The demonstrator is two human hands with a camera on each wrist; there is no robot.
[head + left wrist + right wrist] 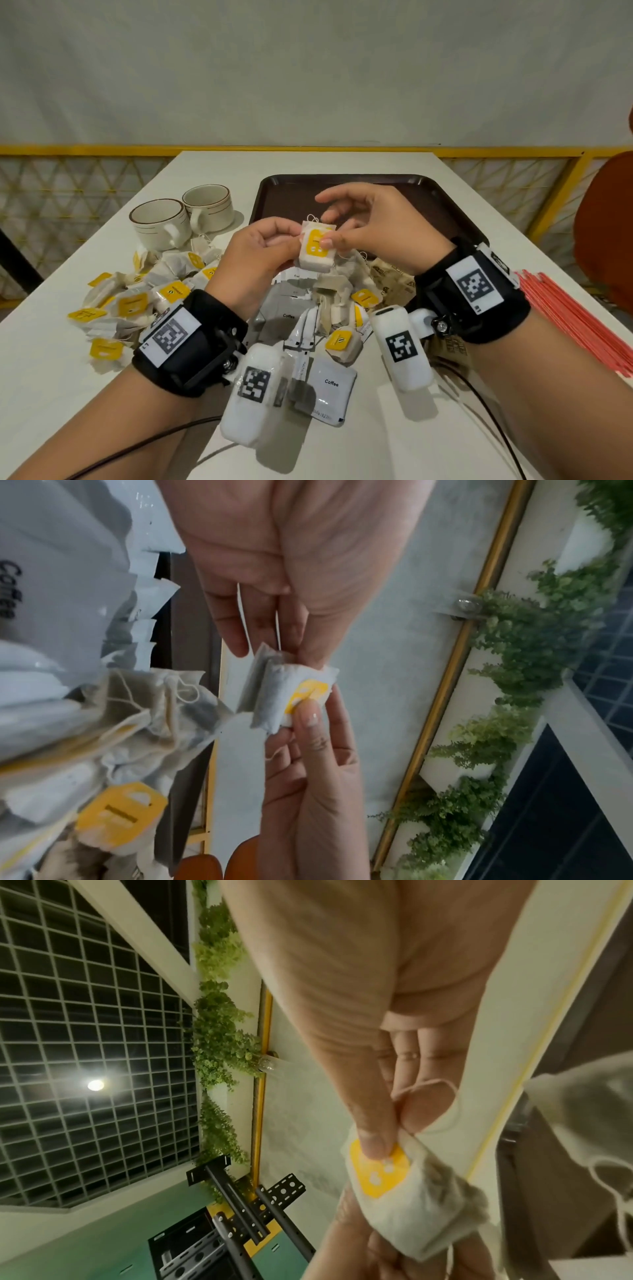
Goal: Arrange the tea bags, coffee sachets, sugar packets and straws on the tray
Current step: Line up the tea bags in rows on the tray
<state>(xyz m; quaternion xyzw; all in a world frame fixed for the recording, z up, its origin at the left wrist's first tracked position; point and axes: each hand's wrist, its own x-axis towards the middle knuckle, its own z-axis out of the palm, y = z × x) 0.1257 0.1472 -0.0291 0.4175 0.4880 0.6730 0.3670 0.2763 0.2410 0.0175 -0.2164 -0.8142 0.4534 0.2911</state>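
Both hands pinch one tea bag (315,253) above a heap of sachets.

The left hand (255,255) and right hand (373,226) grip its yellow-tagged paper over the near edge of the dark tray (284,195); loose tea bags (137,301), coffee sachets (330,390) and red straws (575,318) lie on the white surface (51,370), two cups (185,217) far left.

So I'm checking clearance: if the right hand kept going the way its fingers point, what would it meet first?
Probably the left hand: the right hand points at it across the tea bag both pinch.
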